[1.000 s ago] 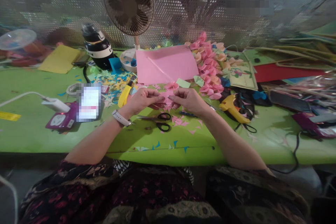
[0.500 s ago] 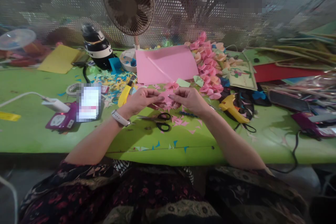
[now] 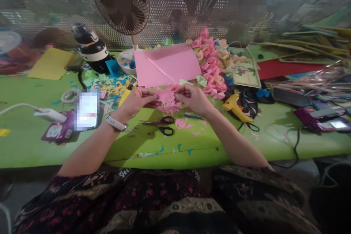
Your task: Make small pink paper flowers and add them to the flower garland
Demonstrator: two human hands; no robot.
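Between my hands is a small cut piece of pink paper [image 3: 165,95], its outline hard to separate from the pink scraps [image 3: 171,108] beneath. My left hand [image 3: 137,101], a white watch on its wrist, pinches the left side of the paper between thumb and fingers. At the opposite side my right hand [image 3: 194,99] is closed in a pinch on the paper's edge. Black-handled scissors [image 3: 161,125] lie on the green table just below the hands. A large pink sheet [image 3: 170,65] rests behind them, beside a heap of folded pink paper petals [image 3: 214,67].
A fan [image 3: 122,2] and a black bottle [image 3: 91,49] stand at the back left. Nearer are a lit phone [image 3: 87,109] and a purple box [image 3: 58,129] with a charger. At right lie a yellow glue gun [image 3: 239,109], a dark phone [image 3: 291,97] and stacked cards [image 3: 298,49].
My hands have drawn slightly apart, so more of the pink paper shows between them. The whole view has shifted, with things appearing farther left.
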